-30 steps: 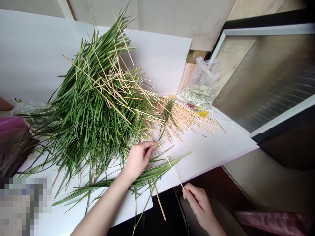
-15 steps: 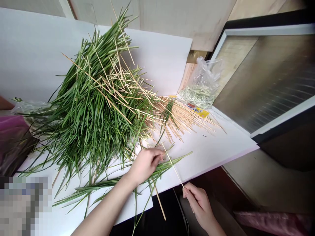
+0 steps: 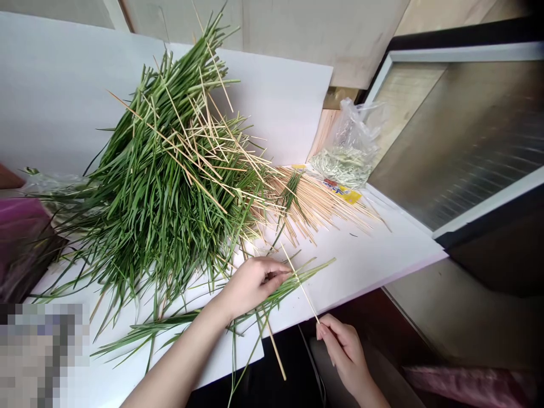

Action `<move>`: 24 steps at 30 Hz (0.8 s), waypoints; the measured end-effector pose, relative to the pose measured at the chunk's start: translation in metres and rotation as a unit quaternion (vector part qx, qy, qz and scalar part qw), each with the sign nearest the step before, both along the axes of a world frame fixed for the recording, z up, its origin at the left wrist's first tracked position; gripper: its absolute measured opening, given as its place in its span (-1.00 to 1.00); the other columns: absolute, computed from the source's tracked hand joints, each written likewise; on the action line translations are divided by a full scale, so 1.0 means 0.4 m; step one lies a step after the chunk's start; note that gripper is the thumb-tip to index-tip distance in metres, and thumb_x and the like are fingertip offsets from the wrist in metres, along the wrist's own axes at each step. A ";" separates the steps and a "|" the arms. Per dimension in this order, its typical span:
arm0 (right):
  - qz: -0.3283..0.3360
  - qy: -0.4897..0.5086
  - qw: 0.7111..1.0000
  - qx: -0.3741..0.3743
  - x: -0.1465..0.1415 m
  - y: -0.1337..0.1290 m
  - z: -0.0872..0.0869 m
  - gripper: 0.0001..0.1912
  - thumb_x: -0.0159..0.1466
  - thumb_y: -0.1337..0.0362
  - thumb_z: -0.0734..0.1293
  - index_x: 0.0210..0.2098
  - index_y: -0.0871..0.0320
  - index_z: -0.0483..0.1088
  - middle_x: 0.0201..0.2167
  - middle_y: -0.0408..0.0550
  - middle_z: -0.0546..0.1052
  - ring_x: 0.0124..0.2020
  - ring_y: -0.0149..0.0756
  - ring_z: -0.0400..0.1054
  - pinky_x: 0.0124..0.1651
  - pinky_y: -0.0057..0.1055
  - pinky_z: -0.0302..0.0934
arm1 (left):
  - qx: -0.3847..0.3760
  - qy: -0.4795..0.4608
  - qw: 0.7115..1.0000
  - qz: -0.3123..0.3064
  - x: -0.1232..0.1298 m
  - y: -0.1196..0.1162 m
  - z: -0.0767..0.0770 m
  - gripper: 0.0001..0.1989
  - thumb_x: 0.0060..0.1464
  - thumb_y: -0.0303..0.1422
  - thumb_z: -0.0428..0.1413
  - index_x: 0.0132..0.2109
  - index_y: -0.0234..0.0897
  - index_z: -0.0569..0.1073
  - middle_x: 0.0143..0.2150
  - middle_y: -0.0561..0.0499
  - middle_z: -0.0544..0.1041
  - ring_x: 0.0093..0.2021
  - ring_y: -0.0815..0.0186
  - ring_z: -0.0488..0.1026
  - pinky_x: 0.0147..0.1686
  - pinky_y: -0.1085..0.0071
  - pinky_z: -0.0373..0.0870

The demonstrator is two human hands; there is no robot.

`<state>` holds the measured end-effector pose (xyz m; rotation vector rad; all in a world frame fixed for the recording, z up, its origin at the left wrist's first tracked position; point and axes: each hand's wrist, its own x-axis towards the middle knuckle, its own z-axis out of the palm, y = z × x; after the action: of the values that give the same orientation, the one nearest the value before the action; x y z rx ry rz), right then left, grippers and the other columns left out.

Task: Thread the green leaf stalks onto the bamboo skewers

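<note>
My right hand (image 3: 344, 345) grips the lower end of a thin bamboo skewer (image 3: 306, 296), which slants up and left above the table edge. Thumb and fingertips of my left hand (image 3: 259, 283) are pinched together beside the skewer's upper part, on green garlic chives; how many stalks they hold is hidden. Below that hand lies a loose bundle of garlic chives (image 3: 170, 322), stem ends pointing right past the skewer. Another bamboo skewer (image 3: 275, 345) sticks out over the near edge under the bundle.
A tall heap of garlic chives (image 3: 170, 192) with skewers across it fills the left. Behind my hands, many bamboo skewers (image 3: 314, 198) lie spread on the white table (image 3: 382, 255). A clear plastic bag (image 3: 348, 147) with pale green pieces stands at the back right, near a framed glass panel (image 3: 467, 136).
My left fingertips have moved slightly right, up to the skewer, and the chive stem ends there have shifted. My right hand with the skewer has barely moved.
</note>
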<state>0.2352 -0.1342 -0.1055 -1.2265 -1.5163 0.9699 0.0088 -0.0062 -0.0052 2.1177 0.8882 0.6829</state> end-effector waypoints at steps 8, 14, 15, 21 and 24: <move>-0.001 0.006 1.000 0.004 -0.002 -0.001 0.000 -0.60 0.52 0.14 0.16 -0.45 0.10 0.24 -0.68 -0.32 0.06 -0.72 -0.48 -0.07 -0.63 -0.44 -0.24 | 0.125 0.147 0.972 0.137 -0.017 0.022 -0.010 -0.83 0.24 -0.35 0.17 -0.05 -0.22 0.58 -0.07 -0.06 0.62 -0.04 0.11 0.48 0.00 0.21 0.40; 0.013 0.004 1.000 0.017 0.002 0.005 -0.011 -0.60 0.53 0.15 0.15 -0.45 0.10 0.23 -0.70 -0.34 0.04 -0.75 -0.48 -0.09 -0.63 -0.44 -0.25 | 0.170 0.216 0.954 0.120 -0.008 0.016 -0.024 -0.92 0.16 -0.44 0.19 -0.19 -0.23 0.55 -0.16 -0.09 0.59 -0.07 0.05 0.41 -0.05 0.15 0.38; 0.013 0.002 1.000 0.017 0.002 0.005 -0.012 -0.60 0.53 0.15 0.15 -0.45 0.10 0.23 -0.70 -0.34 0.04 -0.75 -0.48 -0.09 -0.63 -0.44 -0.24 | 0.163 0.204 0.957 0.128 -0.009 0.017 -0.023 -0.93 0.15 -0.45 0.19 -0.20 -0.23 0.54 -0.18 -0.07 0.59 -0.08 0.06 0.42 -0.04 0.15 0.38; 0.020 -0.002 1.000 0.012 0.001 0.003 -0.016 -0.60 0.53 0.15 0.15 -0.45 0.10 0.22 -0.68 -0.33 0.05 -0.73 -0.48 -0.08 -0.61 -0.44 -0.22 | 0.077 0.040 0.981 0.176 -0.018 0.020 -0.008 -0.90 0.17 -0.48 0.11 -0.18 -0.21 0.47 -0.30 0.03 0.58 -0.21 0.21 0.50 -0.17 0.33 0.38; 0.029 0.001 1.000 0.009 0.001 0.004 -0.015 -0.61 0.53 0.17 0.15 -0.44 0.10 0.22 -0.67 -0.33 0.07 -0.73 -0.49 -0.08 -0.60 -0.45 -0.21 | 0.013 -0.039 0.981 0.187 -0.018 0.020 -0.005 -0.85 0.21 -0.42 0.08 -0.08 -0.22 0.46 -0.31 0.05 0.56 -0.35 0.31 0.48 -0.32 0.42 0.35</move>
<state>0.2355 -0.1328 -0.1116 -1.1741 -1.5634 0.9920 0.0017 0.0017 -0.0072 1.9471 1.2547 0.9650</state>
